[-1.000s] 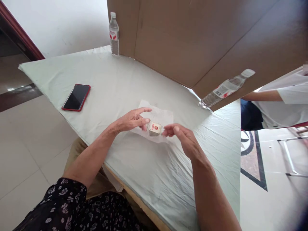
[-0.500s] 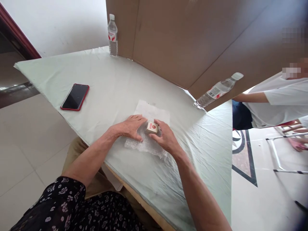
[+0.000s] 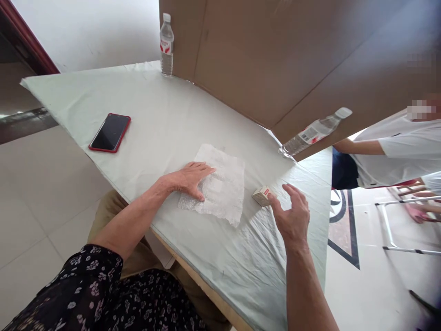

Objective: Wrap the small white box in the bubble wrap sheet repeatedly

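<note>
A sheet of bubble wrap [image 3: 223, 188] lies spread out flat on the cloth-covered table [image 3: 161, 110]. My left hand [image 3: 193, 179] rests on its left part, fingers stretched out. To the right of the sheet sits a small box [image 3: 262, 196], pale with red print on top, on the bare cloth. My right hand [image 3: 292, 209] is just right of the box with thumb and fingers spread apart. The thumb tip overlaps the box's right edge in view; whether it touches, I cannot tell.
A phone in a red case [image 3: 110, 133] lies at the left. Tall brown cardboard panels [image 3: 262, 59] stand along the back, with one water bottle [image 3: 166, 46] at their left end and another water bottle [image 3: 313, 133] at the right. A person in a white shirt [image 3: 403, 147] sits beyond.
The small box has gone from the bubble wrap to the cloth on its right. My right hand has moved right and its fingers have spread off the box. My left hand stays on the wrap.
</note>
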